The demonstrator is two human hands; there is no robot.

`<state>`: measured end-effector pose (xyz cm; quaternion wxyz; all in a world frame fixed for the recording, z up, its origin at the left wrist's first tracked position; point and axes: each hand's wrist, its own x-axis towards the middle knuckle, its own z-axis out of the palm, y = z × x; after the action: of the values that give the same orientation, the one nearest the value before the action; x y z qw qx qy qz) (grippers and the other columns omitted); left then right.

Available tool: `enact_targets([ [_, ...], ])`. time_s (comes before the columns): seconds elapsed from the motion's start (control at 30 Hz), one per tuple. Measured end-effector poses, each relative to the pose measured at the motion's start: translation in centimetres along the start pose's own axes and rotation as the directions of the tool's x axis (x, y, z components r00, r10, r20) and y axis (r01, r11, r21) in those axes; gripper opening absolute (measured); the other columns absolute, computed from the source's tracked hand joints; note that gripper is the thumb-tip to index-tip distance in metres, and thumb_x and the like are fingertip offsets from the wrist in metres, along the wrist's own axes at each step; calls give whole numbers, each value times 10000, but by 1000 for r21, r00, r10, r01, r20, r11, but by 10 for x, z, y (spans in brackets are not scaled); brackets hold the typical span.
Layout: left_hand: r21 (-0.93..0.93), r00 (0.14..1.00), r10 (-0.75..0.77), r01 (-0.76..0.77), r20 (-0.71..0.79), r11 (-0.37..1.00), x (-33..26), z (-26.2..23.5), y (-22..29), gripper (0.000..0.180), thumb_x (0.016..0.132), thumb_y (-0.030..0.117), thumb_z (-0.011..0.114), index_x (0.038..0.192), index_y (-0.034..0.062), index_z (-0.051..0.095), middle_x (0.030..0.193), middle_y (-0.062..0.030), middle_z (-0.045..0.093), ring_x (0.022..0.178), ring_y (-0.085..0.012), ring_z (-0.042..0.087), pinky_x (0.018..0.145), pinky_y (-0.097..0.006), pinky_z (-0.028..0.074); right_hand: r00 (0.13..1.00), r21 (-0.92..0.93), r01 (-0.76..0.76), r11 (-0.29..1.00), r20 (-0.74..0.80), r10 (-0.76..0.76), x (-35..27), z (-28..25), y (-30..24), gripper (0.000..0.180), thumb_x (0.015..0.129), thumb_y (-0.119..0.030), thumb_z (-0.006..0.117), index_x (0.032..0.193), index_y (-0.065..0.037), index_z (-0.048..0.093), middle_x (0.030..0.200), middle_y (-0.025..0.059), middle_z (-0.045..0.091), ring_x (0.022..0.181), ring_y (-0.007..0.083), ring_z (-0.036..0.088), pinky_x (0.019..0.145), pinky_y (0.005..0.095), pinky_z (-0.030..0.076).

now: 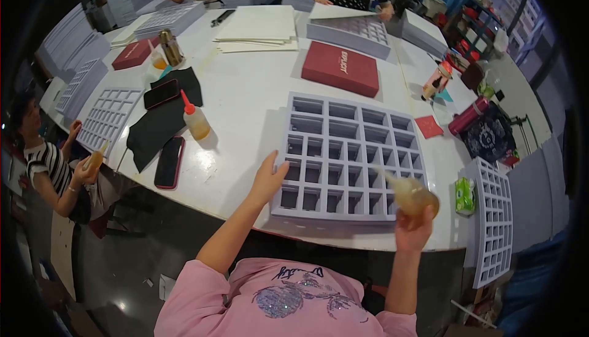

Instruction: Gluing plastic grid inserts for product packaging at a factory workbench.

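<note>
A stack of pale grey-lilac compartment trays [334,216], aligned into one thick block, lies on the table in front of me. At its left edge, my left hand [267,180] grips the side, with the thumb over the rim. My right hand [412,234] is closed round a squeeze bottle [417,199] of amber liquid. The bottle is tilted over the tray's right side, its pale nozzle pointing up and left above the compartments. Motion blurs the nozzle, and I cannot tell whether it touches a divider.
On the white table [245,98] are a red-capped bottle [196,122], two phones, black cloth [147,130], a dark red box [340,68] and card sheets [256,24]. Another tray [494,220] leans at the right. Co-workers sit left and across, one holding a bottle [94,158].
</note>
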<state>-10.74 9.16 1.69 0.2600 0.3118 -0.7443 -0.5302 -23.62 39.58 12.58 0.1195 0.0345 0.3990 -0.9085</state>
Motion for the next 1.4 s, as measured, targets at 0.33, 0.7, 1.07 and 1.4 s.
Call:
enact_targets([
  [0.33,-724,993,-112,53,-33,688,-77,20,103,460,902,4,462,1315,12,258,1321,-143,403,1162,-201,460,961,-327,411,912,-310,385,869,273,-307,62,8,-71,400,835,-125,632,1165,-51,419,964,90,571,703,190,569,584,283,454],
  [0.7,-430,517,-310,849,798,308,-148,25,78,353,919,102,510,1250,23,418,1213,-140,535,1091,-212,556,868,-330,482,943,-612,331,718,176,-284,178,19,-39,559,762,-202,726,1153,-35,363,887,117,577,581,155,593,471,220,486],
  [1.07,-320,430,-225,859,874,399,-143,22,66,421,913,116,522,1305,41,385,1226,-143,541,1078,-178,546,871,-307,455,942,-597,313,739,97,-321,238,26,6,605,752,-220,739,1133,22,337,881,151,569,552,172,595,438,236,481],
  [1.4,-244,351,-197,874,916,420,-137,23,67,465,910,135,533,1330,43,356,1244,-104,535,1097,-147,519,896,-282,412,979,-566,206,798,128,-161,191,28,14,536,786,-239,698,1105,19,352,865,143,554,565,154,562,475,227,453],
])
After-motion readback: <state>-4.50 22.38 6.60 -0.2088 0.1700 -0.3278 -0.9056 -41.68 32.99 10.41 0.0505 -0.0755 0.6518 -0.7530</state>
